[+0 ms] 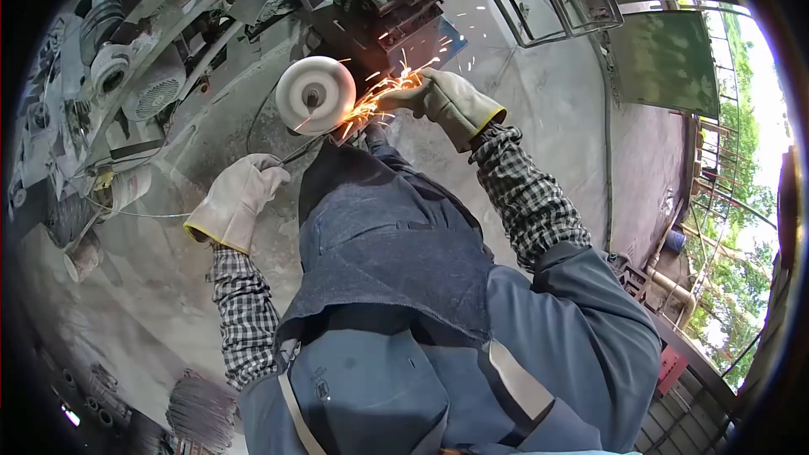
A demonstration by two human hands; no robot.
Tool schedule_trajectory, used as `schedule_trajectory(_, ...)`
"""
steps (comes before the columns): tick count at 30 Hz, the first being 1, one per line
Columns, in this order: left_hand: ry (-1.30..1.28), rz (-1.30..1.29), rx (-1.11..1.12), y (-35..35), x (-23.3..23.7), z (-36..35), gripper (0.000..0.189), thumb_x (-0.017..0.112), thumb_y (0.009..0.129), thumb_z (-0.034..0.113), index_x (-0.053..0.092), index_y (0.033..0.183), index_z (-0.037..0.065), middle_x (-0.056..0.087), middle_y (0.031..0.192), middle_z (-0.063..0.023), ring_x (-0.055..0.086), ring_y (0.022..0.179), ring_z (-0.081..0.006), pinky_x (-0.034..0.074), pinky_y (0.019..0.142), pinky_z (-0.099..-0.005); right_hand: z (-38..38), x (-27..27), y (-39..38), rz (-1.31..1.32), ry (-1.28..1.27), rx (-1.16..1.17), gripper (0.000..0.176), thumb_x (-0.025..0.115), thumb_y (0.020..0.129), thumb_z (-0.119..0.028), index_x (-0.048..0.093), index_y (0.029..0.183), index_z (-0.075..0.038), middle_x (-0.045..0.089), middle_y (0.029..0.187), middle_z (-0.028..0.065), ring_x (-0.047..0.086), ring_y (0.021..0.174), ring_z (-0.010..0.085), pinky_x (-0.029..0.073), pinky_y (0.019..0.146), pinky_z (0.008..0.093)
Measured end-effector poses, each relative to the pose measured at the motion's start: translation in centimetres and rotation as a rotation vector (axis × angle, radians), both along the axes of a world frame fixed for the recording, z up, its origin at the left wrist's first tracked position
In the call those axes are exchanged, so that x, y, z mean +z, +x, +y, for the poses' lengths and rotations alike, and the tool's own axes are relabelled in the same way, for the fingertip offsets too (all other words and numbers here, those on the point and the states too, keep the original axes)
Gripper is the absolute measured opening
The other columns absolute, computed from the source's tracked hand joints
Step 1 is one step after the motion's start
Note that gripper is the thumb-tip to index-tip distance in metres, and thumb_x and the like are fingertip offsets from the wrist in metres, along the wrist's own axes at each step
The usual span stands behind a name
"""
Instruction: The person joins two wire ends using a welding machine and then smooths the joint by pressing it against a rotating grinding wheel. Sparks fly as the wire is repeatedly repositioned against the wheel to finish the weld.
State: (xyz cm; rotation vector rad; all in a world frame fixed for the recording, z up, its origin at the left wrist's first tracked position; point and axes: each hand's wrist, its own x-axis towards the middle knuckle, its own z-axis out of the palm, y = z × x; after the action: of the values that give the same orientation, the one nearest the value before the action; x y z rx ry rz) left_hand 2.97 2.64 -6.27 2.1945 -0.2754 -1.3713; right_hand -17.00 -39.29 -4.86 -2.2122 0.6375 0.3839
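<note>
The right hand [447,101], in a leather glove, is closed around the end of a thin metal rod [308,147] and presses it against the rim of the white grinding wheel [316,93], so orange sparks [375,99] fly just beside the wheel. The left hand [240,202], also gloved, grips the rod below the wheel, I think to steady it. The rod looks dark and slim.
</note>
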Motion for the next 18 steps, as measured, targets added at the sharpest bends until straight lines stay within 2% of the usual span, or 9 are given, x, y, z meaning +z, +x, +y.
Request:
schedule_trajectory(3, 0.046, 0.023, -0.013, -0.1, 1.2, -0.9, 0.041, 0.093, 0.107, 0.029, 0.087, 0.139, 0.005, 0.088, 0.111, 0.0019, 0.073, 0.085, -0.0088, 0.057, 0.074, -0.0287, -1.6, -7.4, -2.0, -0.244, 0.061, 0.022, 0.050, 0.099, 0.112, -0.045, 0.089, 0.141, -0.005, 0.085, 0.095, 0.0062, 0.084, 0.089, 0.0204, 0.061, 0.076, 0.0400)
schedule_trajectory(4, 0.049, 0.033, -0.010, -0.1, 1.4, -1.0, 0.040, 0.093, 0.107, 0.029, 0.088, 0.139, 0.005, 0.088, 0.111, 0.0017, 0.073, 0.085, -0.0088, 0.057, 0.074, -0.0289, -2.1, -8.5, -2.1, -0.236, 0.063, 0.033, 0.049, 0.099, 0.112, -0.045, 0.090, 0.140, -0.006, 0.086, 0.097, 0.0060, 0.084, 0.089, 0.0206, 0.062, 0.077, 0.0412)
schedule_trajectory(7, 0.030, 0.064, -0.014, 0.1, 0.2, -0.1, 0.040, 0.092, 0.107, 0.029, 0.088, 0.138, 0.005, 0.088, 0.110, 0.0010, 0.072, 0.084, -0.0092, 0.056, 0.074, -0.0293, 0.5, -2.5, -0.1, -0.010, 0.047, -0.031, 0.040, 0.095, 0.113, -0.041, 0.092, 0.135, -0.007, 0.088, 0.101, 0.0095, 0.084, 0.092, 0.0238, 0.063, 0.082, 0.0441)
schedule_trajectory(8, 0.018, 0.074, -0.019, 0.2, -0.3, 0.1, 0.040, 0.092, 0.107, 0.029, 0.087, 0.138, 0.005, 0.088, 0.110, 0.0007, 0.072, 0.083, -0.0094, 0.056, 0.074, -0.0294, 0.2, -3.5, -1.0, -0.074, 0.155, -0.057, 0.041, 0.095, 0.113, -0.041, 0.091, 0.134, -0.006, 0.088, 0.102, 0.0110, 0.085, 0.093, 0.0256, 0.063, 0.084, 0.0439)
schedule_trajectory(10, 0.070, 0.041, -0.036, 0.1, 0.0, -0.4, 0.041, 0.092, 0.106, 0.031, 0.088, 0.138, 0.005, 0.088, 0.107, 0.0003, 0.073, 0.082, -0.0099, 0.056, 0.073, -0.0294, 2.2, 1.8, 0.7, 0.085, -0.186, 0.034, 0.048, 0.092, 0.114, -0.049, 0.089, 0.132, -0.005, 0.086, 0.105, 0.0165, 0.084, 0.097, 0.0327, 0.062, 0.090, 0.0437)
schedule_trajectory(14, 0.112, -0.011, -0.023, -0.5, 1.3, -1.2, 0.044, 0.093, 0.103, 0.035, 0.090, 0.137, 0.007, 0.087, 0.103, -0.0010, 0.075, 0.079, -0.0113, 0.056, 0.073, -0.0295, 1.7, 1.1, -0.4, -0.042, -0.071, 0.033, 0.056, 0.088, 0.116, -0.062, 0.088, 0.131, -0.007, 0.077, 0.095, 0.0149, 0.080, 0.092, 0.0353, 0.061, 0.088, 0.0475)
schedule_trajectory(17, 0.059, -0.048, -0.069, -0.2, -0.6, 0.0, 0.045, 0.093, 0.101, 0.037, 0.091, 0.136, 0.009, 0.086, 0.098, -0.0016, 0.075, 0.077, -0.0127, 0.056, 0.071, -0.0300, 1.6, 1.8, 0.6, 0.094, -0.105, 0.098, 0.061, 0.091, 0.115, -0.063, 0.088, 0.135, -0.005, 0.078, 0.095, 0.0151, 0.082, 0.095, 0.0343, 0.062, 0.089, 0.0461)
schedule_trajectory(18, 0.071, -0.051, -0.065, -0.3, -0.3, -0.2, 0.045, 0.093, 0.101, 0.037, 0.091, 0.136, 0.008, 0.086, 0.096, -0.0017, 0.075, 0.076, -0.0129, 0.056, 0.070, -0.0302, 0.9, 0.3, -0.6, -0.058, 0.174, -0.029, 0.061, 0.093, 0.115, -0.061, 0.088, 0.136, -0.004, 0.083, 0.099, 0.0150, 0.083, 0.096, 0.0313, 0.062, 0.089, 0.0447)
